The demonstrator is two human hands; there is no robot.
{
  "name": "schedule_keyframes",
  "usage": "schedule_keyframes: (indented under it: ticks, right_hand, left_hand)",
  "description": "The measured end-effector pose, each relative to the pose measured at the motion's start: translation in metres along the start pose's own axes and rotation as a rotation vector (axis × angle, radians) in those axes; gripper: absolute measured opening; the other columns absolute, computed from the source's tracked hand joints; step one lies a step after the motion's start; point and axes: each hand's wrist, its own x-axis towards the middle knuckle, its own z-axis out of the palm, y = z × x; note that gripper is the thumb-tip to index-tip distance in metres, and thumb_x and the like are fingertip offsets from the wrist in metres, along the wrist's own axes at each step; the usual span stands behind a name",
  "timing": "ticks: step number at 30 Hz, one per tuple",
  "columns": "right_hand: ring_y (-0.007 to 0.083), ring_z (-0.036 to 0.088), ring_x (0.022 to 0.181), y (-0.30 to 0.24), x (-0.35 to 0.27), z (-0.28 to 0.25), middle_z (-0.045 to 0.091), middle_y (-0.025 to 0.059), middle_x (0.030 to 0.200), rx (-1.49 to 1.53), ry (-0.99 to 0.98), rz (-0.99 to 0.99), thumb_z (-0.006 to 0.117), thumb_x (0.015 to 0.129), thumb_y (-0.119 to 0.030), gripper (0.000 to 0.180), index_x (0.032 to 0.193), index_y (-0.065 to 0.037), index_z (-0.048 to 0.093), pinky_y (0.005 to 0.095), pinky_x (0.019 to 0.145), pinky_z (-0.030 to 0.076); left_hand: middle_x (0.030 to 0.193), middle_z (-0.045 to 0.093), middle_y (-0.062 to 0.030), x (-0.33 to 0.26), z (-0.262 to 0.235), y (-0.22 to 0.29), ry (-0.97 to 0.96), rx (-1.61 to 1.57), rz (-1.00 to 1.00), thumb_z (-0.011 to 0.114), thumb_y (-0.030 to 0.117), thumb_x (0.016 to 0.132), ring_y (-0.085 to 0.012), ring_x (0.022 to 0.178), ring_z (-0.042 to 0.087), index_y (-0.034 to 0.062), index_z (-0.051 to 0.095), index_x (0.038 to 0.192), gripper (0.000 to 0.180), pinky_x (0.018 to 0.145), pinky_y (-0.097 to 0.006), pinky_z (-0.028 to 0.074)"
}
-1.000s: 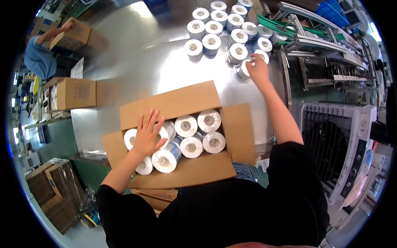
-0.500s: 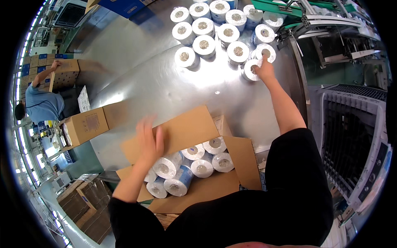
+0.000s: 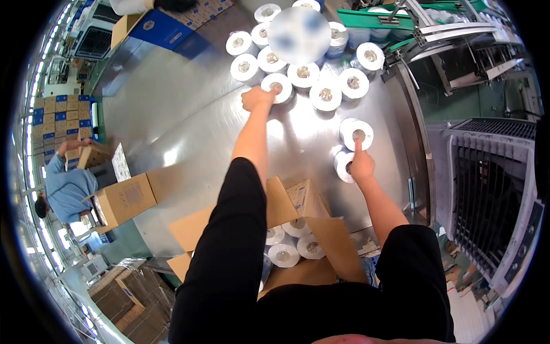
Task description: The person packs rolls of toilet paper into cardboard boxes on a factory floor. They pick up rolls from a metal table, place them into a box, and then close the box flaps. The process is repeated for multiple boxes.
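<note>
My right hand [image 3: 362, 167] is closed on two white plastic-wrapped paper rolls, its fingers hooked into their cores. The farther roll [image 3: 349, 134] and the nearer roll [image 3: 342, 167] are side by side, apart from the group. Stretched forward, my left hand [image 3: 259, 100] grips a paper roll [image 3: 282, 96] at the group's near edge, with a digit in its core. A second roll [image 3: 243, 104] lies mostly hidden under that hand. In front of my body, an open cardboard box [image 3: 275, 202] holds several rolls [image 3: 283, 255]; my left arm covers part of it.
Several more rolls [image 3: 325, 97] stand on the metal table [image 3: 189, 114]. A green-edged conveyor [image 3: 372, 19] is at the far right, a grey slatted unit [image 3: 487, 172] at right. Leftward, a person in blue [image 3: 71, 186] handles cardboard near another box [image 3: 127, 200]. A blurred patch hides some far rolls.
My right hand has drawn two rolls nearer, away from the group. My left hand has moved from the box flap forward to the rolls at the group's near edge.
</note>
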Motion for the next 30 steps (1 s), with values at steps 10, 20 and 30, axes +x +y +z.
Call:
schedule_keyframes:
  ticks: [10, 20, 30]
  right_hand:
    - [0.0417, 0.063, 0.093, 0.007, 0.007, -0.042, 0.066, 0.0248, 0.095, 0.190, -0.039, -0.115, 0.076, 0.062, -0.014, 0.097, 0.145, -0.015, 0.026, 0.0453, 0.080, 0.051]
    - [0.0235, 0.065, 0.099, -0.092, -0.165, -0.235, 0.065, 0.0134, 0.106, 1.142, 0.288, -0.752, 0.066, 0.068, 0.005, 0.067, 0.129, -0.006, 0.041, 0.0342, 0.083, 0.052]
    - [0.0366, 0.066, 0.080, -0.111, -0.336, -0.180, 0.067, 0.0190, 0.082, -0.383, -0.274, -1.086, 0.073, 0.067, -0.024, 0.066, 0.123, -0.006, 0.044, 0.0459, 0.071, 0.052]
  left_hand:
    - [0.085, 0.064, 0.0029, -0.178, -0.163, -0.160, -0.047, -0.967, 0.466, 0.068, 0.018, 0.087, -0.0062, 0.078, 0.054, 0.0002, 0.069, 0.099, 0.022, 0.072, -0.024, 0.045]
    - [0.095, 0.066, -0.0109, -0.434, -0.132, -0.286, -0.186, -0.665, 0.475, 0.077, 0.025, 0.078, -0.0189, 0.087, 0.063, 0.0074, 0.069, 0.107, 0.035, 0.078, -0.030, 0.051]
    - [0.093, 0.059, -0.0135, -0.438, -0.028, -0.245, 0.204, 0.413, 0.926, 0.069, 0.021, 0.065, -0.0295, 0.093, 0.056, 0.0122, 0.072, 0.077, 0.015, 0.075, -0.040, 0.048]
